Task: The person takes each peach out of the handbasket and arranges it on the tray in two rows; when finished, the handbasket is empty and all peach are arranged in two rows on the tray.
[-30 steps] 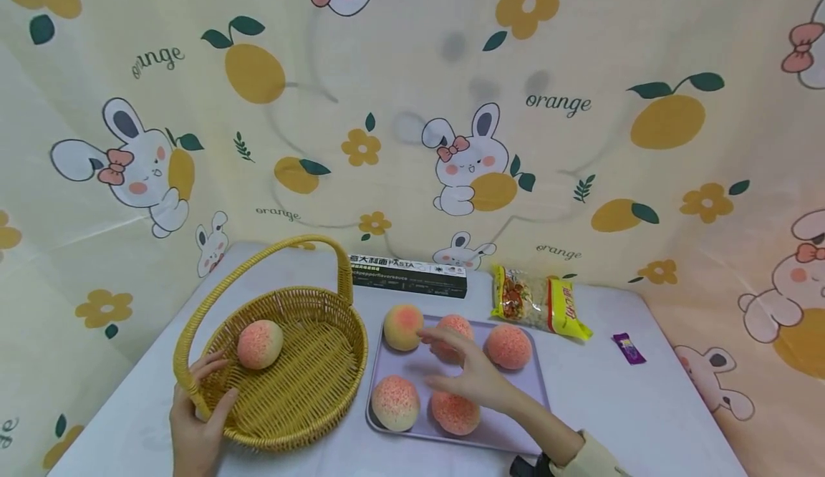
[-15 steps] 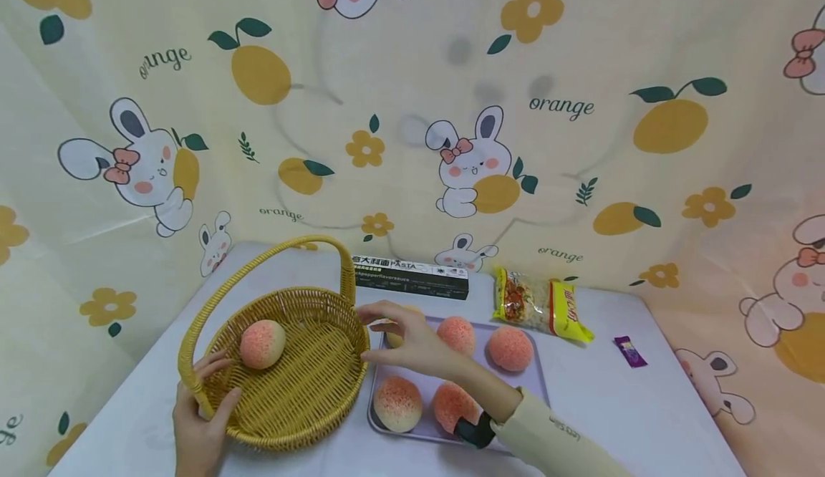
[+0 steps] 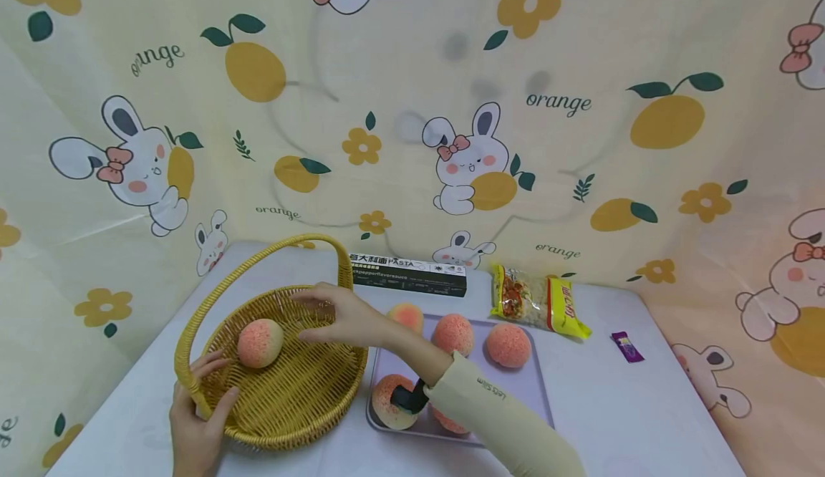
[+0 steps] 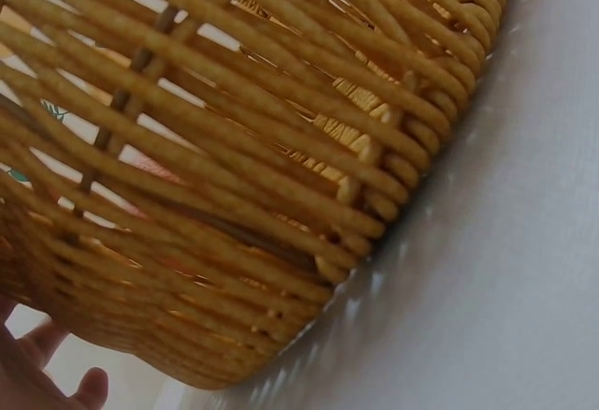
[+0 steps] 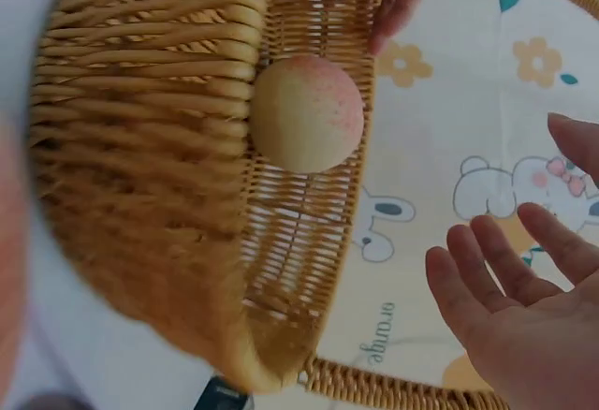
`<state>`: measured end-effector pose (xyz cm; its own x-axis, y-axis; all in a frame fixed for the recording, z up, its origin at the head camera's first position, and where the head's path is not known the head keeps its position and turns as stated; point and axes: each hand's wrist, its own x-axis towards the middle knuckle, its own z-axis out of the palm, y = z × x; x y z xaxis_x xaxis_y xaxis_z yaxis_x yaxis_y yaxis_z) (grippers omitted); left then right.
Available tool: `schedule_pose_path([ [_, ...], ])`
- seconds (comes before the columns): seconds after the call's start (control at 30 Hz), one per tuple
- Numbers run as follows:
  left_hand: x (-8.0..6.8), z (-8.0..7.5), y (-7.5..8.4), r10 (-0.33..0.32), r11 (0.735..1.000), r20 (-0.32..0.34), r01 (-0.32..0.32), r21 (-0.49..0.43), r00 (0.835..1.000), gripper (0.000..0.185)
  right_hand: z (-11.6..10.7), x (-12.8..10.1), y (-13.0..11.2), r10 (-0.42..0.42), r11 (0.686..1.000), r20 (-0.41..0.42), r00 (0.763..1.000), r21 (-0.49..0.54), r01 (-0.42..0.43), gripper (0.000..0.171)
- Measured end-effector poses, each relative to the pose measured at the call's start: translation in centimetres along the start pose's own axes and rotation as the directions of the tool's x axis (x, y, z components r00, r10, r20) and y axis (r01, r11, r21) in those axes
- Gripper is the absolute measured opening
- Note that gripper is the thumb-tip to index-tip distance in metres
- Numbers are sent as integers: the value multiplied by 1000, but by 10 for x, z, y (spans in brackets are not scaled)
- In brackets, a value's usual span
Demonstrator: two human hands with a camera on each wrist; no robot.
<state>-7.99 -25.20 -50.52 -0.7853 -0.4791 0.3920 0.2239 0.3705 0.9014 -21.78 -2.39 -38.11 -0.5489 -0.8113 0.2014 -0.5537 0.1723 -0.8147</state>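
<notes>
A round yellow wicker basket (image 3: 303, 405) with a tall arched handle stands at the left, one pink-and-cream peach (image 3: 261, 343) inside it. My left hand (image 3: 196, 423) grips the basket's left rim at the foot of the handle. Over the basket's right half hovers my right hand (image 3: 344, 319), fingers apart and holding nothing. The right wrist view confirms that hand (image 5: 524, 307) as spread, away from the peach (image 5: 309, 113). To the right, a lilac tray (image 3: 522, 384) bears several more peaches (image 3: 453, 334), some partly covered by my right arm.
Behind the tray lie a black pasta box (image 3: 409, 278) and a yellow noodle packet (image 3: 540, 301). A small purple wrapped snack (image 3: 627, 347) lies at the right. A printed cloth (image 3: 399, 90) hangs behind the white table (image 3: 599, 405).
My right hand has moved left from above the tray to above the basket, its fingers without anything in them throughout. The left hand has stayed on the basket's rim.
</notes>
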Motion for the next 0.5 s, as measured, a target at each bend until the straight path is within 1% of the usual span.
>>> schedule_pose_path([
  [0.1, 0, -2, -1, 13, 1000, -3, -13, 4, 1000, 46, 6, 16, 0, 16, 998, 18, 1000, -56, -15, 55],
  [0.27, 2, -1, -4, 78, 997, -9, -78, -4, 997, 48, 19, 41, 1, 33, 990, 27, 999, -142, -29, 56],
  [0.33, 2, -1, -5, 99, 995, -8, -99, -11, 995, 48, 24, 49, 3, 46, 986, 27, 999, -159, -42, 56],
  [0.5, 1, -1, -7, 108, 994, -12, -108, 2, 994, 48, 38, 65, 11, 89, 983, 22, 996, -161, -84, 56],
])
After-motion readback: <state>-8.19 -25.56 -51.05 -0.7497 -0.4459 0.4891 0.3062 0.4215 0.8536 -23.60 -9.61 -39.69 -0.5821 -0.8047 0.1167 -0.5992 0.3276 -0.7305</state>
